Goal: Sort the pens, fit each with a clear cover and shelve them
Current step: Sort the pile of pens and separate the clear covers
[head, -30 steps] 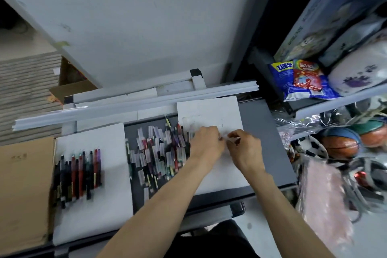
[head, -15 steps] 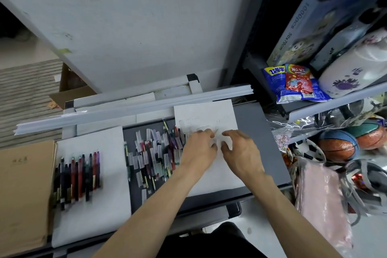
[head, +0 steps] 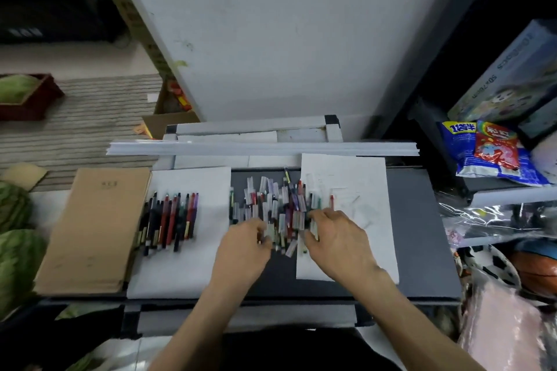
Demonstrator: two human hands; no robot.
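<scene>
Loose multicoloured pens are heaped on the dark grey worktop. The heap's near edge is touched by the left hand and the right hand. Through the blur it cannot be told whether either grip is clamped on a pen. A sorted row of pens is laid on a white paper sheet to the left.

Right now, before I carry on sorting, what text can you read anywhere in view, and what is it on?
"50x70cm": on the side of the blue box on the right-hand shelf; the print beside it is too blurred to read.
Blue snack bag: yellow characters, blurred, unreadable.
Red packet: characters blurred, unreadable.
Brown cardboard: a faint mark near its top, unreadable.
Pens: any print is too small to read.
</scene>
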